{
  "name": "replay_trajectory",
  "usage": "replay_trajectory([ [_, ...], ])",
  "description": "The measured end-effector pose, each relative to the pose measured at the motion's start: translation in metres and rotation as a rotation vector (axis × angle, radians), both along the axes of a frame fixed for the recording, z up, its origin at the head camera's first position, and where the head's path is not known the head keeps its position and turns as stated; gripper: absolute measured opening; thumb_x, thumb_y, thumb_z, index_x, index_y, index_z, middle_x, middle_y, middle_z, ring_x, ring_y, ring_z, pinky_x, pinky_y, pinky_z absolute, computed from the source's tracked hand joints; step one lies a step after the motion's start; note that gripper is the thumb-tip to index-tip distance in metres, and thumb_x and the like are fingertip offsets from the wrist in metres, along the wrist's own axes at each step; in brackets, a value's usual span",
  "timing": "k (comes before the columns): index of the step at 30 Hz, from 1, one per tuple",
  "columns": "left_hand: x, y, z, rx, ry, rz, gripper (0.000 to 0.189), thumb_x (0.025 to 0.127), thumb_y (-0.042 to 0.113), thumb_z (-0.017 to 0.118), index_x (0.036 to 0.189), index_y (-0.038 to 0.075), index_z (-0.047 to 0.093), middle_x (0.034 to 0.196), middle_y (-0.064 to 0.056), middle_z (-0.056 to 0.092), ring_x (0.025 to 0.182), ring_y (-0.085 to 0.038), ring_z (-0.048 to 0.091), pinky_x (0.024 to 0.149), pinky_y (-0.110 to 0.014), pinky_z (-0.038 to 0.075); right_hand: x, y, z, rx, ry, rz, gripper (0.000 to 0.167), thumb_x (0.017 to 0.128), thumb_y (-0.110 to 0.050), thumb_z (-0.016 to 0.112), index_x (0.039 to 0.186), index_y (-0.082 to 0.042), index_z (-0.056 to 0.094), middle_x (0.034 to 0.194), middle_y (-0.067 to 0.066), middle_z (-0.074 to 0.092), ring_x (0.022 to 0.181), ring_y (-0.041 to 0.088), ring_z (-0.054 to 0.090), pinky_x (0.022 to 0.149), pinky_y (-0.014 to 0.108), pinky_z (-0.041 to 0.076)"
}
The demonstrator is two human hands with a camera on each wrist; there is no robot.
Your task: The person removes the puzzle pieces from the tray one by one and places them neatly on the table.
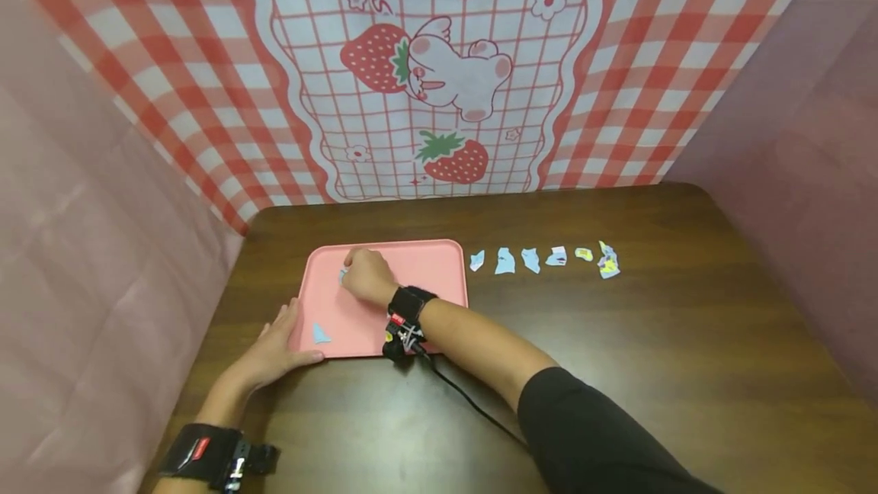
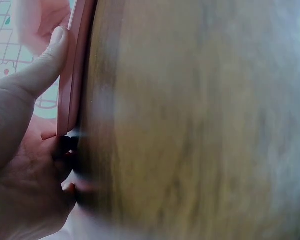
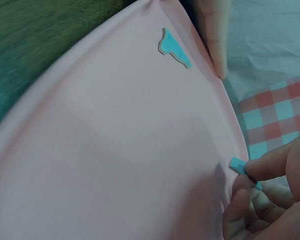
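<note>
My right hand (image 1: 368, 277) is over the far left part of a pink tray (image 1: 425, 265). Its thumb and fingers pinch a small light-blue puzzle piece (image 3: 237, 165), close by the rim in the right wrist view; the fingers cover much of it. Spread around the tray's near left corner, my left hand (image 1: 274, 349) has its thumb (image 2: 52, 55) against the front rim and its fingers along the left side. Another light-blue piece (image 1: 320, 334), with an irregular outline and a brown cut edge, lies flat in the tray near that corner.
Right of the tray, several irregular pieces lie in a row on the brown wooden table (image 1: 617, 372), among them a blue one (image 1: 504, 261) and a yellow-patterned one (image 1: 607, 262). A strawberry-print cloth (image 1: 439, 151) hangs behind. From the right wrist camera, a black cable (image 1: 466, 399) trails over the table.
</note>
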State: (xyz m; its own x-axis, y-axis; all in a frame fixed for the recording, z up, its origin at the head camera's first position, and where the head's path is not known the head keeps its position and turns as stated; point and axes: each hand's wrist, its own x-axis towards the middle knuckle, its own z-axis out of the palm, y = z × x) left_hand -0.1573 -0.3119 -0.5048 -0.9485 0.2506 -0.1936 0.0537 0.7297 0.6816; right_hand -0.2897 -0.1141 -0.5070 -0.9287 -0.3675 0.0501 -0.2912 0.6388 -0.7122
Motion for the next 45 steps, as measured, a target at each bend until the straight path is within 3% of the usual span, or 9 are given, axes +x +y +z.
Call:
replay_trajectory([
  [3,-0.002,-0.001,0.000,-0.008,0.017,-0.004,0.116,0.085,0.039,0.080,0.156,-0.012,0.004,0.160,-0.038,0.002,0.148,-0.054,-0.003,0.111,-0.074,-0.001,0.001,0.010,0.004,-0.013,-0.019,0.031,0.016,0.086,-0.010,0.068,0.100,-0.008,0.077,0.093,0.000,0.074,0.078,0.014,0.065,0.067,0.024,0.051],
  [8,-0.003,-0.003,0.000,-0.024,0.012,-0.008,0.117,0.085,0.041,0.080,0.156,-0.012,0.003,0.160,-0.038,0.002,0.148,-0.054,-0.003,0.112,-0.074,0.000,0.009,0.027,0.014,0.012,-0.056,0.049,0.007,0.086,-0.012,0.069,0.089,-0.013,0.075,0.075,-0.005,0.066,0.070,0.012,0.059,0.062,0.024,0.046],
  [15,-0.001,-0.001,0.002,0.002,-0.007,0.009,0.118,0.084,0.039,0.081,0.156,-0.011,0.002,0.160,-0.037,0.001,0.148,-0.053,-0.004,0.112,-0.072,-0.003,0.024,0.049,0.024,0.013,-0.135,0.043,0.006,0.083,-0.007,0.068,0.084,-0.013,0.069,0.058,-0.007,0.065,0.059,0.011,0.061,0.057,0.023,0.045],
  [19,-0.006,-0.002,0.003,0.001,-0.010,0.006,0.118,0.084,0.040,0.081,0.157,-0.010,0.001,0.161,-0.036,0.000,0.148,-0.052,-0.005,0.113,-0.071,-0.003,0.023,0.062,0.027,-0.014,-0.127,0.043,0.007,0.083,-0.006,0.067,0.086,-0.011,0.070,0.061,-0.008,0.066,0.061,0.012,0.062,0.058,0.024,0.047],
  [25,-0.007,-0.002,0.003,-0.016,-0.012,0.013,0.118,0.084,0.040,0.081,0.157,-0.010,0.002,0.161,-0.037,0.000,0.148,-0.052,-0.004,0.114,-0.070,-0.003,0.020,0.083,0.031,-0.088,-0.114,0.024,0.007,0.085,-0.008,0.069,0.089,-0.009,0.074,0.079,-0.002,0.068,0.075,0.012,0.061,0.067,0.025,0.049],
  [29,-0.004,-0.003,0.002,-0.015,-0.015,0.010,0.119,0.085,0.040,0.080,0.157,-0.010,0.001,0.160,-0.038,0.000,0.148,-0.053,-0.005,0.113,-0.071,-0.003,0.024,0.097,0.035,-0.153,-0.191,0.006,0.008,0.086,-0.010,0.071,0.092,-0.008,0.075,0.082,-0.002,0.072,0.077,0.012,0.065,0.069,0.025,0.050],
  [35,-0.002,-0.003,0.003,-0.013,-0.013,0.008,0.118,0.084,0.040,0.080,0.156,-0.012,0.002,0.160,-0.038,0.001,0.148,-0.053,-0.005,0.113,-0.071,-0.003,0.028,0.117,0.035,-0.349,-0.308,-0.028,0.015,0.085,-0.004,0.073,0.099,0.001,0.074,0.083,0.006,0.075,0.071,0.010,0.068,0.066,0.025,0.055],
  [41,-0.002,-0.003,0.003,-0.015,-0.019,0.007,0.118,0.085,0.041,0.079,0.157,-0.010,0.001,0.161,-0.037,0.000,0.148,-0.052,-0.006,0.113,-0.071,-0.004,0.033,0.132,0.038,-0.397,-0.301,-0.021,0.017,0.085,0.001,0.073,0.101,0.006,0.073,0.085,0.010,0.075,0.071,0.008,0.067,0.067,0.026,0.058],
  [45,-0.002,-0.002,0.002,-0.015,-0.018,0.000,0.117,0.086,0.041,0.079,0.157,-0.010,0.001,0.160,-0.037,0.000,0.148,-0.053,-0.006,0.112,-0.072,-0.003,0.038,0.145,0.040,-0.369,-0.270,-0.006,0.017,0.085,0.003,0.070,0.101,0.006,0.072,0.086,0.010,0.074,0.074,0.010,0.068,0.066,0.024,0.057],
])
